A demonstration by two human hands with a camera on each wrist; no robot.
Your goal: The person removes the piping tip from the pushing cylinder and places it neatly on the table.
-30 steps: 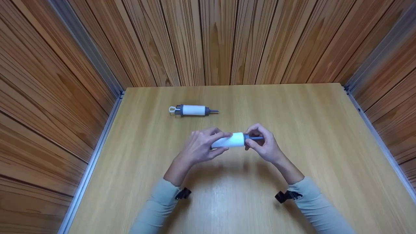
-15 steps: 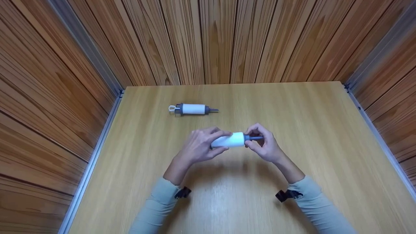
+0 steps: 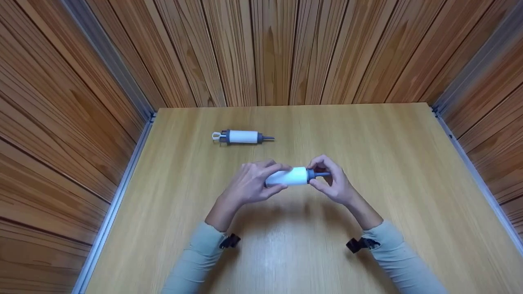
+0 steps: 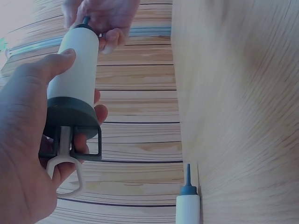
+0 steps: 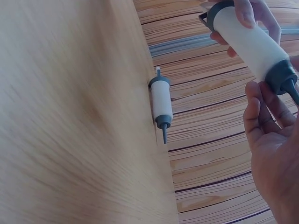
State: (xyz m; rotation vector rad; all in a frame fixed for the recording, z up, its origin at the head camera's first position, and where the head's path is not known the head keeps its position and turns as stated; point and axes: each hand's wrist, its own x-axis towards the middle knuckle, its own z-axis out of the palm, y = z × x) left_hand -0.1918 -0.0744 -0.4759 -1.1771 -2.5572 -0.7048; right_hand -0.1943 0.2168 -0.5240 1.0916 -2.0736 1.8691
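A large syringe [image 3: 288, 176] with a white barrel and a blue-grey nozzle cap is held level above the table. My left hand [image 3: 257, 181] grips the barrel, thumb on one side and fingers round the other. Its blue-grey collar and pale ring handle [image 4: 65, 175] show behind that grip in the left wrist view. At the other end, my right hand [image 3: 333, 181] pinches the nozzle cap [image 5: 281, 77] between thumb and fingers, and the thin nozzle [image 3: 322, 174] points into the palm. A second, similar syringe [image 3: 243, 137] lies farther back.
The wooden table [image 3: 388, 163] runs back to a wood-plank wall [image 3: 273, 53]. Plank walls with metal rails [image 3: 110, 212] stand at both sides. A small black wrist camera [image 3: 230, 241] sits at the left cuff, another [image 3: 357, 246] at the right.
My right thumb has shifted slightly on the nozzle cap, and more of the cap shows. The left hand keeps its grip on the barrel; the second syringe stays put.
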